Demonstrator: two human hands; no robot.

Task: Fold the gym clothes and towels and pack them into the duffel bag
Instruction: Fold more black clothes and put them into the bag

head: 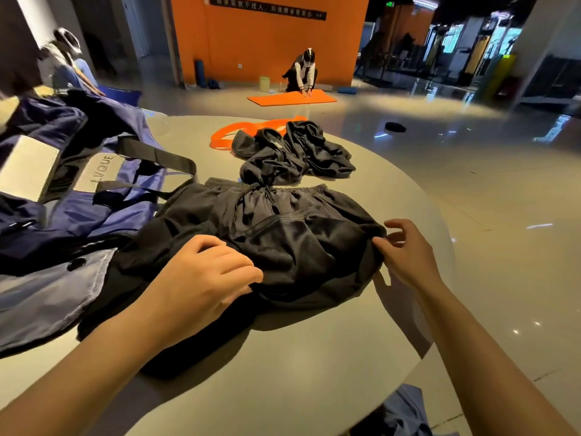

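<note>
A pair of black shorts (283, 234) lies spread on the round grey table (314, 357), waistband away from me. My left hand (204, 278) grips the near left part of the fabric, its fingers curled into the cloth. At the shorts' right edge, my right hand (405, 253) pinches the cloth between thumb and fingers. A blue duffel bag (78, 196) with black straps lies open at the left, partly under the shorts. Farther back sits a crumpled black garment (292, 152) beside an orange band (226, 136).
The table's curved edge runs along the right side, with shiny floor beyond. A person kneels at an orange mat (292, 97) by the orange wall. Another person sits at the far left. Blue cloth (405, 410) shows below the table's near edge.
</note>
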